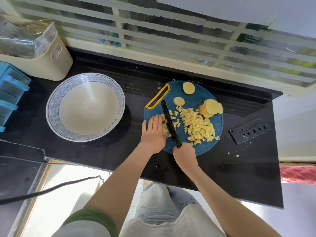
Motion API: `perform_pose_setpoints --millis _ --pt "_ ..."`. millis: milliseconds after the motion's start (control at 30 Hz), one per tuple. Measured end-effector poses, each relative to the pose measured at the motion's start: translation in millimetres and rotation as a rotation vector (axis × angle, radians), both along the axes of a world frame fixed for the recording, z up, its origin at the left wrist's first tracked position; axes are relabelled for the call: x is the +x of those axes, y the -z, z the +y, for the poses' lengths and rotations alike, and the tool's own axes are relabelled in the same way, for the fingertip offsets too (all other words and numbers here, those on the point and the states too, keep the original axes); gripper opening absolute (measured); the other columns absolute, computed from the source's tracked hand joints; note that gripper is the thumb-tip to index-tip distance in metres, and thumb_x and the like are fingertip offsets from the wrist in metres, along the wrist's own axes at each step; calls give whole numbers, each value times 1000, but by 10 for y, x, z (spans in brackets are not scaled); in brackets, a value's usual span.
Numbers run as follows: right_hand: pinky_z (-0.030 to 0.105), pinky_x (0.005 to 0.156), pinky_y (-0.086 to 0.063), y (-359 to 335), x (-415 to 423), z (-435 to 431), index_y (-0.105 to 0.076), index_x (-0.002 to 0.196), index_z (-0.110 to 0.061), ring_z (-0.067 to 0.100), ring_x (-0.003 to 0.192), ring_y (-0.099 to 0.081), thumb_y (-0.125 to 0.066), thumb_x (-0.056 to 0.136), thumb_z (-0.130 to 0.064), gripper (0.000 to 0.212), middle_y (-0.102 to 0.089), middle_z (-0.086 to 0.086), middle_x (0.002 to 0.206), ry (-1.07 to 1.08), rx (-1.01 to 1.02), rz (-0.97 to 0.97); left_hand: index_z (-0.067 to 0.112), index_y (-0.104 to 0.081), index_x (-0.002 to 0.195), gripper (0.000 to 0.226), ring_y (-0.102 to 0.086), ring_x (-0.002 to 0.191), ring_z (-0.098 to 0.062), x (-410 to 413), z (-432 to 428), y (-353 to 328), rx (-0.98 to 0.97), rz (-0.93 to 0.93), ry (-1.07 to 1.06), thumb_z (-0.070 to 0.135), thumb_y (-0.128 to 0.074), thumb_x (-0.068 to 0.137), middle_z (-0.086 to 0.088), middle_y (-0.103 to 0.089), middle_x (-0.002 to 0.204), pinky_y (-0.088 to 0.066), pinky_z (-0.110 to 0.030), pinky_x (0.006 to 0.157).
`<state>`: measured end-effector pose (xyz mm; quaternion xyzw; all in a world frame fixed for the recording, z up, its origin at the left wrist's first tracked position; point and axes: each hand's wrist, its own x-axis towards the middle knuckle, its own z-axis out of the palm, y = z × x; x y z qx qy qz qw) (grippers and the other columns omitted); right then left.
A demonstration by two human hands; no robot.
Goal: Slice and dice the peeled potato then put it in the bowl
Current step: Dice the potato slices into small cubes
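Note:
A round blue cutting board (206,147) with a yellow handle lies on the black counter. On it is a heap of diced potato (199,126) and several round potato slices (212,107), with two single slices (188,88) farther back. My left hand (153,132) presses flat on potato strips (165,129) at the board's left edge. My right hand (183,153) grips the handle of a black knife (169,119), whose blade rests against the strips just right of my left fingers. The large white bowl (56,100) with a blue rim stands left of the board and holds nothing.
A black knife sheath (249,131) lies right of the board, with small potato bits (237,155) near it. A cream basket (51,60) and blue drawers (10,93) stand at the back left. The counter's front edge runs just under my wrists.

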<state>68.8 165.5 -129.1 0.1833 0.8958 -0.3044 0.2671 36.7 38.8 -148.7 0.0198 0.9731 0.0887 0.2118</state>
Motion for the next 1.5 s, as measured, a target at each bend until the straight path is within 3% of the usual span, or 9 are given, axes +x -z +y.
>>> perform_pose_setpoints --millis 167,533,667,767,1000,1200,1333,1500 --pt "36 67 -48 53 -6 -16 -50 88 -7 24 77 -56 -47 95 -17 12 -47 1 74 20 9 5 7 13 150 67 13 147 -23 -18 -5 -10 -31 -9 26 44 -17 103 -7 12 160 14 -46 114" --pt "30 66 -44 51 -243 -95 -56 103 2 30 91 -64 -50 96 -18 23 -63 15 97 -38 39 48 10 15 150 68 15 147 -24 -25 -7 -32 -55 -40 23 45 -16 102 -6 13 160 15 -47 114" --pt "27 57 -39 45 -180 5 -51 84 -4 22 72 -57 -48 96 -17 18 -52 4 75 -52 57 39 10 18 150 67 15 146 -24 -10 -3 -31 -59 -52 16 45 -15 102 -5 15 160 15 -48 114" --pt "22 43 -30 3 -215 104 -39 65 -12 13 51 -42 -42 95 -9 31 -41 0 61 -36 59 -2 11 17 150 69 11 147 -24 13 -15 -20 -69 -4 25 47 -17 102 -5 12 160 10 -48 115" --pt "29 51 -35 -146 -268 126 -44 69 -13 18 57 -43 -44 93 -12 24 -41 1 61 56 -97 -15 17 -8 153 67 -10 145 -22 9 -63 -90 89 118 -35 54 -22 98 -5 -13 157 -2 -46 115" --pt "29 48 -34 -271 -341 113 -42 69 -12 16 51 -39 -45 92 -12 23 -39 1 60 -57 -69 -37 18 -49 126 30 -45 115 -23 -160 -186 -257 180 239 -362 30 -38 100 -5 -49 123 -30 -39 93" --pt "28 47 -36 -292 -342 100 -42 68 -14 16 49 -41 -46 91 -13 23 -41 1 60 -67 -62 -60 19 -60 108 23 -52 103 -20 -252 -204 -270 222 178 -348 27 -42 96 0 -59 106 -24 -35 80" --pt "29 47 -38 -296 -353 115 -44 69 -15 16 47 -44 -46 93 -17 23 -45 2 59 -110 -49 -77 17 -59 103 20 -52 100 -20 -307 -42 -252 216 201 -271 30 -48 92 0 -58 103 -24 -36 79"
